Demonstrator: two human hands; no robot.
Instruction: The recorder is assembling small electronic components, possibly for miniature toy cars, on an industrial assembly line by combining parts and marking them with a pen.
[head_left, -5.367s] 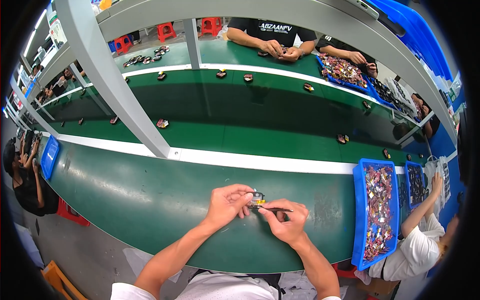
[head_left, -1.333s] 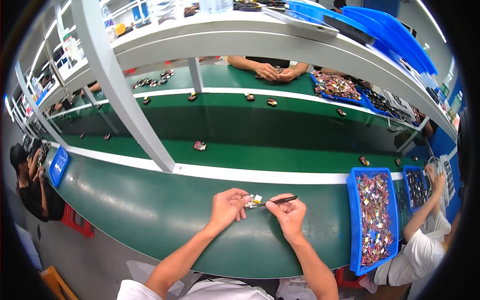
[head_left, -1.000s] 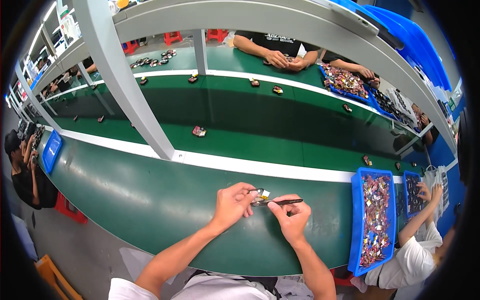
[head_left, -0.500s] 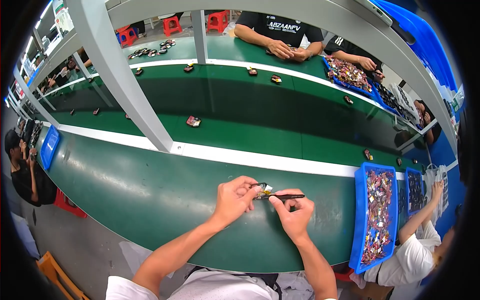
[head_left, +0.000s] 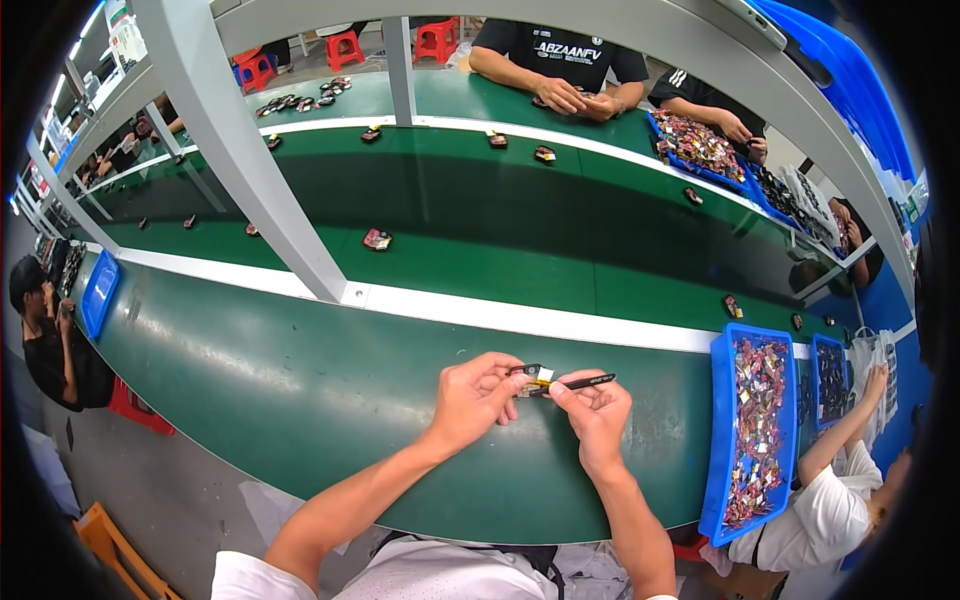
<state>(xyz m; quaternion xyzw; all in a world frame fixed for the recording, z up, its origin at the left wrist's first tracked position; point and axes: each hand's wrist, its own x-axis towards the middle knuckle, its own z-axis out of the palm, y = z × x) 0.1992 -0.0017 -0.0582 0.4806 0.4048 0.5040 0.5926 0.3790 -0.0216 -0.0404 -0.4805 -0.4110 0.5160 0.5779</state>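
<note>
Above the green worktop [head_left: 300,400], my left hand [head_left: 474,396] pinches a small black casing [head_left: 524,370] with a white patch and a bit of yellow at its right side. My fingers cover much of it. Closed around a pair of black tweezers [head_left: 596,380], my right hand [head_left: 592,420] is just right of that piece. The tweezers' tips reach in at the casing's yellow part; whether they grip it is too small to tell.
A blue tray [head_left: 716,440] full of small reddish parts stands at my right, with a smaller blue tray [head_left: 815,360] beyond it. Past a white rail [head_left: 450,305], a green conveyor belt [head_left: 500,275] carries small assemblies [head_left: 377,240]. A grey post [head_left: 240,150] rises ahead. Co-workers sit around.
The tweezers have tilted, their rear end rising, and my right hand has shifted slightly. More of the white patch shows now. Assemblies on the belt have moved a little left.
</note>
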